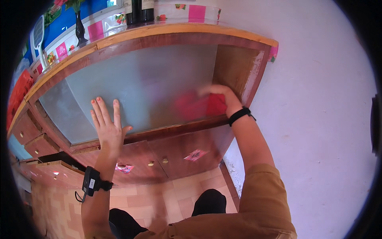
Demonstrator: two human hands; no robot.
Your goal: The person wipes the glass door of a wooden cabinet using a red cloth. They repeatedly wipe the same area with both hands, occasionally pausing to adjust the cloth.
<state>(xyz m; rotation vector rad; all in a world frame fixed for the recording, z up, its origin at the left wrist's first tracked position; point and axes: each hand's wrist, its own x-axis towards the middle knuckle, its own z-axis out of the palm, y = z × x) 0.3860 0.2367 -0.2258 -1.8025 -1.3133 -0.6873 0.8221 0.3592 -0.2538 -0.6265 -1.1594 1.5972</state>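
Note:
My left hand (109,122) lies flat with fingers spread on the frosted sliding glass door (125,77) of a wooden cabinet. Through the gap at the door's right end reaches my right hand (216,89), its fingers blurred behind the glass. Beside and below that hand is a red item (217,104), partly seen in the gap and partly through the pane; whether the fingers grip it cannot be told. A black band circles my right wrist, and a black device is strapped to my left forearm.
On the cabinet top (185,28) stand dark bottles (147,13), a black vase (80,30) and a white-handled hand mirror (38,38). A red bag (19,92) is at far left. Below are cupboard doors (188,152) and drawers (41,145), with a wall (313,119) at right.

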